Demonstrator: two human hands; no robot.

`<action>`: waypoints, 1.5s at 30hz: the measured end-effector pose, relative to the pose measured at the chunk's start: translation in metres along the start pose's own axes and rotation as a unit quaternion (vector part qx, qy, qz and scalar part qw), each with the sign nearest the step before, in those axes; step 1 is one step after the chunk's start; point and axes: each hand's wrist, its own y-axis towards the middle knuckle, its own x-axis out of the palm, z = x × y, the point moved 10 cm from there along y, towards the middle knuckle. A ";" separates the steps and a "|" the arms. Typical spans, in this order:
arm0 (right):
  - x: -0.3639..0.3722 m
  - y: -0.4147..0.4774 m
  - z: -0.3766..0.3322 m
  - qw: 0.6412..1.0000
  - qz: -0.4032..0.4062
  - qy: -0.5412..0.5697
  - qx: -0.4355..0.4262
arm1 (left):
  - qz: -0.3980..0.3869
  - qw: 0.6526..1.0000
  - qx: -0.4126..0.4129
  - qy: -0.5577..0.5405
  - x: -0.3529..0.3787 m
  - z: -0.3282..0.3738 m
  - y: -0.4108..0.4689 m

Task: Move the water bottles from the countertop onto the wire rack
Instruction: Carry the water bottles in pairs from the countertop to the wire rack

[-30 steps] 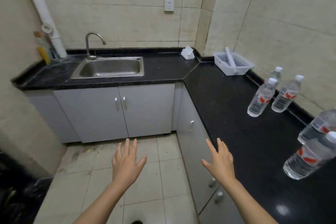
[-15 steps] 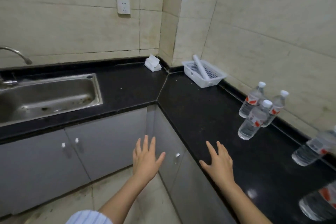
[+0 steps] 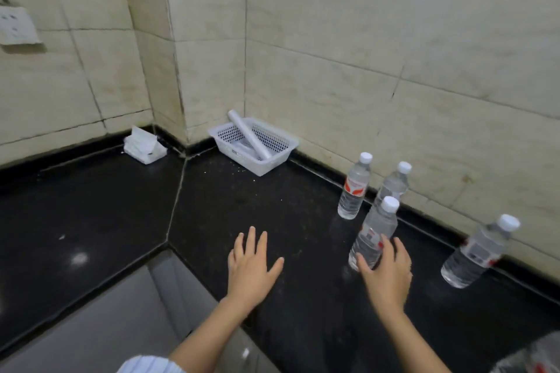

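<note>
Nearest clear plastic water bottle with white screw cap [image 3: 374,233]: upright on the black speckled stone countertop [image 3: 272,206], label white with a red patch, contents clear. My right hand [image 3: 388,272] is at its lower part, fingers spread and fairly straight, thumb [image 3: 362,265] against the near left of the base, forefinger across the front. The grip is not closed. My left hand [image 3: 253,266] hovers flat and released over the counter, fingers splayed, holding nothing.

Two matching bottles stand behind, close to the wall: the left rear bottle [image 3: 354,188] with a red-and-white label, and the right rear bottle [image 3: 394,185], partly hidden. A fourth bottle [image 3: 478,251] stands well apart to the right. A blurred piece of another [image 3: 533,354] shows at the lower right corner.

White perforated plastic basket [image 3: 274,165]: rectangular, set in the corner, holding a pale cylindrical roll [image 3: 248,138] laid slantwise, one end over the rim. Other contents too indistinct to tell.

A white soft tissue pack [image 3: 144,145] lies by the back edge. Walls are beige glazed tile [image 3: 363,70] with dark grout; a white wall socket [image 3: 16,27] sits at far left.
</note>
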 end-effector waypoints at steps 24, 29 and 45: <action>0.045 0.058 0.033 0.922 0.124 0.177 0.321 | -0.158 0.943 0.262 -0.132 0.087 0.187 0.245; 0.047 0.055 0.035 0.914 0.149 0.173 0.335 | -0.174 0.926 0.194 -0.272 0.095 0.224 0.278; 0.039 0.042 0.028 0.900 0.196 0.172 0.350 | -0.229 0.882 0.250 -0.327 0.088 0.194 0.248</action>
